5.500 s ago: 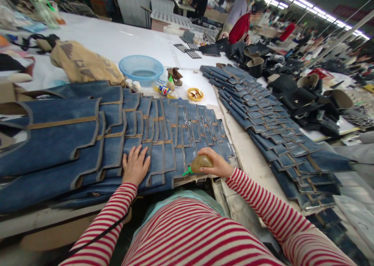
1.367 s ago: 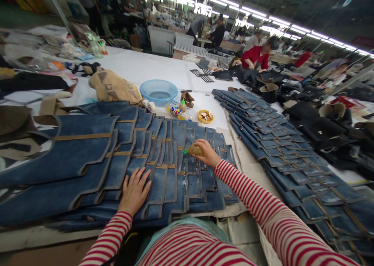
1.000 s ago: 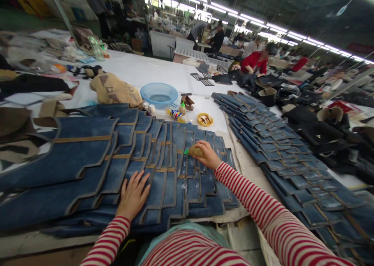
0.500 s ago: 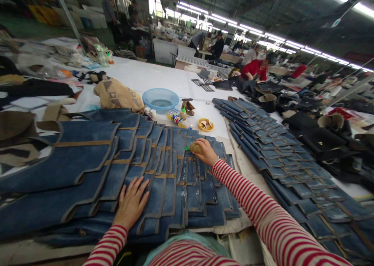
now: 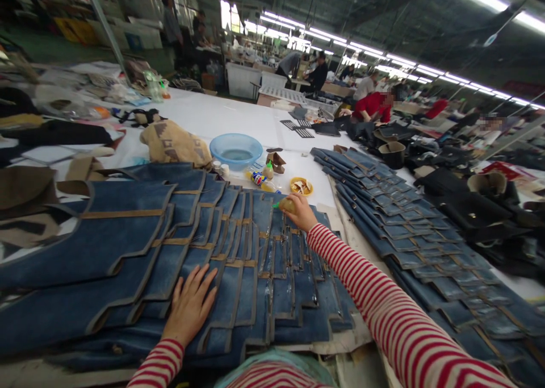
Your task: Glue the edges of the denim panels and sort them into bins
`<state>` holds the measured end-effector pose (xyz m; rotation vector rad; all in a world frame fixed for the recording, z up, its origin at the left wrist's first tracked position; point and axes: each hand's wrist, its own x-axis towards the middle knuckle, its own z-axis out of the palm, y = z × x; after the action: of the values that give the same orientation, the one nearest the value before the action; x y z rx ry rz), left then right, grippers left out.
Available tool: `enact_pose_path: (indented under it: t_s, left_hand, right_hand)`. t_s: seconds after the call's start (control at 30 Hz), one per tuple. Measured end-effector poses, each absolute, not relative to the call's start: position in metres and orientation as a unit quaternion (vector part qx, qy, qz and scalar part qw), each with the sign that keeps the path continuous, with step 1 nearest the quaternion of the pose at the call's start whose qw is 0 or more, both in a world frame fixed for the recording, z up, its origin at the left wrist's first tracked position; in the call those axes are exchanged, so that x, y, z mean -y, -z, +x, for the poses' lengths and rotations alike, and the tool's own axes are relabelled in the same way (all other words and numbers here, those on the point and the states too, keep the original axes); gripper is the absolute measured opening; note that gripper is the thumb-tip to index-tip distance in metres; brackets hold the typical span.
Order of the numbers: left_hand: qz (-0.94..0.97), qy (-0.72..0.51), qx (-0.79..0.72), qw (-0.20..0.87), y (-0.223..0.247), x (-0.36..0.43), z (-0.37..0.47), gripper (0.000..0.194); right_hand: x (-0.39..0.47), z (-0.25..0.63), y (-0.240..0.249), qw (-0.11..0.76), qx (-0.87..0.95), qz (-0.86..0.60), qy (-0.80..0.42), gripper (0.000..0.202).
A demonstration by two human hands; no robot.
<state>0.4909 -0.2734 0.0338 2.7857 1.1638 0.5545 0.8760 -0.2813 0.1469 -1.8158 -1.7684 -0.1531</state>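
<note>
My right hand [image 5: 303, 213] is wrapped round a small squeeze bottle [image 5: 286, 205] of brownish liquid, tilted sideways with its green nozzle pointing left, over the far part of the blue panels. These overlapping blue panels [image 5: 238, 286] have grey bound edges and tan strips, and lie fanned out in front of me. Shiny wet-looking streaks run along several edges beneath and near the bottle. My left hand [image 5: 193, 303] lies flat on the panels to the left, fingers spread, holding nothing.
A second fanned row of blue panels [image 5: 409, 229] lies to the right. Beyond my hands are a blue basin [image 5: 236, 149], a yellow bowl [image 5: 301, 186] of scraps, a Pepsi-labelled bottle [image 5: 259, 179] and a patterned cloth [image 5: 174, 142]. Black pieces [image 5: 481, 197] pile up at right; a person in red [image 5: 372, 107] bends over the table.
My right hand has moved the squeeze bottle slightly away from me along the panels. The left hand stays flat in nearly the same place. The camera view has shifted a little.
</note>
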Motion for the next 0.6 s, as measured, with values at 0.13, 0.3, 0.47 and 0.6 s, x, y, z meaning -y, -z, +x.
enact_pose_path:
  t_s: [0.13,0.3,0.47,0.6]
  left_hand:
    - [0.906,-0.184,-0.378,0.034,-0.034,0.273,0.49,0.043]
    - [0.903,-0.189,-0.382,0.052,-0.034,0.274,0.49,0.044]
    - [0.903,-0.185,-0.384,0.05,-0.034,0.274,0.49,0.044]
    - [0.904,-0.18,-0.386,0.046,-0.034,0.273,0.491,0.043]
  right_hand:
    - [0.274,0.877,-0.15,0.308,0.651,-0.69,0.068,0.041]
    - [0.278,0.873,-0.15,0.319,0.635,-0.702,0.043,0.042]
    - [0.275,0.871,-0.149,0.336,0.616,-0.711,0.037,0.042]
    - [0.265,0.872,-0.149,0.351,0.6,-0.717,0.046,0.041]
